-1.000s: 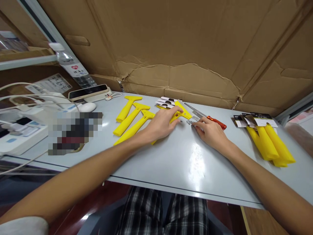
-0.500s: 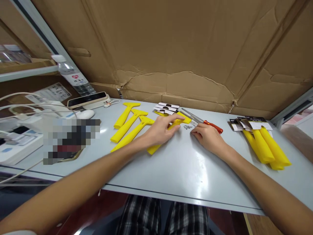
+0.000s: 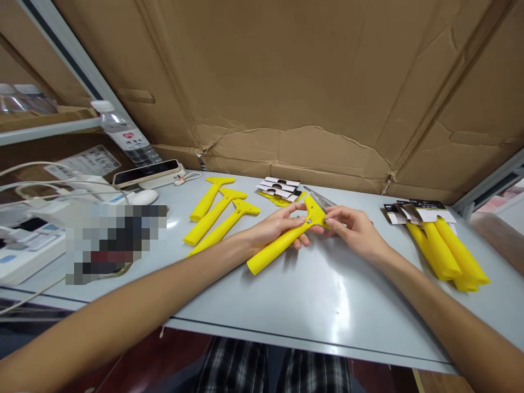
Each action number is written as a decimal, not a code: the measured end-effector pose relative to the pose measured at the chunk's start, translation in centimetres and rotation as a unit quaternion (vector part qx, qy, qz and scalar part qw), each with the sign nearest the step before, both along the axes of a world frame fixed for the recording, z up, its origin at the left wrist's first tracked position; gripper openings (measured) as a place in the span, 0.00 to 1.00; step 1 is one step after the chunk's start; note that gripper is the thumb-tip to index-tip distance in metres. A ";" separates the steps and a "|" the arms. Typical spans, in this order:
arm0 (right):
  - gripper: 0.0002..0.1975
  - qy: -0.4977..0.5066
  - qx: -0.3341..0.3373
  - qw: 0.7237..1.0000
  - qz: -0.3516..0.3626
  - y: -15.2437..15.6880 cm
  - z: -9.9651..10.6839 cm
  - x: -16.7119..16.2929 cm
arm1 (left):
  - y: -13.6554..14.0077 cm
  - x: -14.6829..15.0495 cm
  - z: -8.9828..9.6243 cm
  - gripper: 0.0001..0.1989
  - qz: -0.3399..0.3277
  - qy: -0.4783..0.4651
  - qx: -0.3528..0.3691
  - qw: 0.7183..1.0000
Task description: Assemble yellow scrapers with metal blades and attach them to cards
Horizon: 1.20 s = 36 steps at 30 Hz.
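Observation:
A yellow scraper (image 3: 275, 246) is raised slightly off the table, its handle sloping down toward me and its wide head pointing away. My left hand (image 3: 278, 228) is closed around the neck, thumb on top and fingers beneath. At the head's right end, my right hand (image 3: 355, 226) grips the edge with thumb and fingers; whether a small part is also pinched there is hidden. A grey metal blade (image 3: 318, 201) lies along the head's front edge. Left of my hands, three more yellow scrapers (image 3: 218, 215) lie side by side.
Behind my hands is a stack of carded yellow scrapers (image 3: 279, 189). More carded scrapers (image 3: 440, 245) lie at the right. Phone (image 3: 148, 172), water bottle (image 3: 126, 134), white mouse (image 3: 143, 196) and cables crowd the left. A cardboard wall (image 3: 286, 82) closes off the back.
My left hand has lifted the scraper off the table and turned its head up. My right hand has moved from the small metal parts on the table to the scraper's head.

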State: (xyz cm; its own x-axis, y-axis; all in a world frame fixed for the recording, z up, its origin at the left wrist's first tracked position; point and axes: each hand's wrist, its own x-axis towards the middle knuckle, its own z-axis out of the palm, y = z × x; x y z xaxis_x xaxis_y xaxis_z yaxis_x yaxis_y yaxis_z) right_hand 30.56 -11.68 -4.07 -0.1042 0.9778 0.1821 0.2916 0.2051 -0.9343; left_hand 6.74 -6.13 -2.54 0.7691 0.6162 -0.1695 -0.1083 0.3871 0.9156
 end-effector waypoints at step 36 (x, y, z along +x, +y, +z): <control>0.22 -0.010 0.059 0.993 -0.100 -0.3 -1.1 -3.5 | -3.5 1.6 -2.2 0.22 0.109 0.042 0.208 0.971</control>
State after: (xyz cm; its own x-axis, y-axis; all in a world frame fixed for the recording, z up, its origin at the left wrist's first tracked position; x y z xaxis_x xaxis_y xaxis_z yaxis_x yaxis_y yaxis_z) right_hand 27.09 -11.99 -5.21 0.0847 0.9511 0.2970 0.3564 0.2494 -0.9004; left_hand 8.32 -9.68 -4.70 0.6069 0.7915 0.0719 -0.0635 -0.0420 0.9971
